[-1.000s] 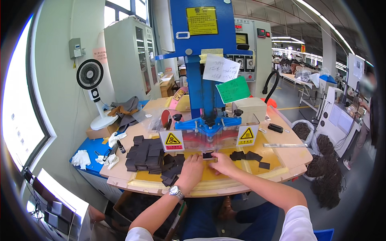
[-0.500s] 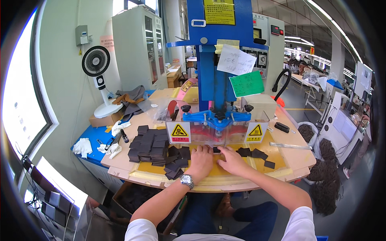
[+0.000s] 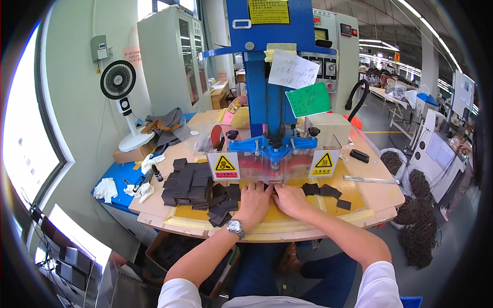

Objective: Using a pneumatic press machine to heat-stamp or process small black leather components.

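My left hand (image 3: pixel 255 201) and my right hand (image 3: pixel 289 198) meet at the front of a blue press (image 3: pixel 276 146), just under its clear guard. Between their fingertips is a small dark piece (image 3: pixel 266 187), mostly hidden by the fingers. Both hands have bent, closed fingers pressed down around it. Left of my left hand stand neat stacks of dark flat squares (image 3: pixel 187 186), with loose dark squares (image 3: pixel 220 214) scattered beside them. More dark squares (image 3: pixel 328 191) lie to the right of my right hand.
A steel ruler (image 3: pixel 371 179) and a black case (image 3: pixel 359 156) lie at the table's right. On the left are a white fan (image 3: pixel 134 138), a small black bottle (image 3: pixel 157 173) and white gloves (image 3: pixel 106 189). Bundles of dark cord (image 3: pixel 415 231) stand on the floor at right.
My hands have drawn closer together around the small dark piece, which shows less now. The right hand has shifted toward the left one. The whole view has shifted slightly.
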Available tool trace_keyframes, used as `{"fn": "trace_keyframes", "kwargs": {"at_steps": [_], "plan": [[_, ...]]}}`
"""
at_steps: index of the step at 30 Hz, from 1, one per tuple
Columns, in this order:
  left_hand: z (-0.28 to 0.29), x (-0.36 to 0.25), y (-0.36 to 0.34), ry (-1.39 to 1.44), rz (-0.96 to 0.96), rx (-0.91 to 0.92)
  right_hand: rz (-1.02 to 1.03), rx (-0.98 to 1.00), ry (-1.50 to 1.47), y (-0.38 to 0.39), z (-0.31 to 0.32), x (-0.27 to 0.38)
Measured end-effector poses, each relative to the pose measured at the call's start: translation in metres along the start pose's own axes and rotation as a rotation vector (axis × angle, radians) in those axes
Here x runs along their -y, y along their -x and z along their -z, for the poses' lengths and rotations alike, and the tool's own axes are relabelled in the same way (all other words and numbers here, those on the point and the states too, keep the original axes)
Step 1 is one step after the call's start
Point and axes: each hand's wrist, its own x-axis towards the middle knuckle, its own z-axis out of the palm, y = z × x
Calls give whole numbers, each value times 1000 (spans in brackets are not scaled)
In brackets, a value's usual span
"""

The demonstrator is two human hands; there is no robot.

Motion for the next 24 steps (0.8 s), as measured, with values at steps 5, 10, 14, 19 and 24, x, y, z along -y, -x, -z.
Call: {"fn": "trace_keyframes", "kwargs": {"at_steps": [5, 10, 14, 19, 24], "plan": [[-2, 7, 1, 19, 3, 45, -8, 27, 78, 2, 5, 5], [-6, 13, 6, 85, -3, -29, 10, -18, 69, 19, 7, 7], [-4, 13, 5, 87, 5, 0, 66, -91, 72, 26, 8, 8], [3, 10, 8, 128, -6, -5, 88, -93, 67, 29, 8, 10], [9, 8, 15, 172, -44, 42, 72, -48, 69, 28, 10, 11]]}}
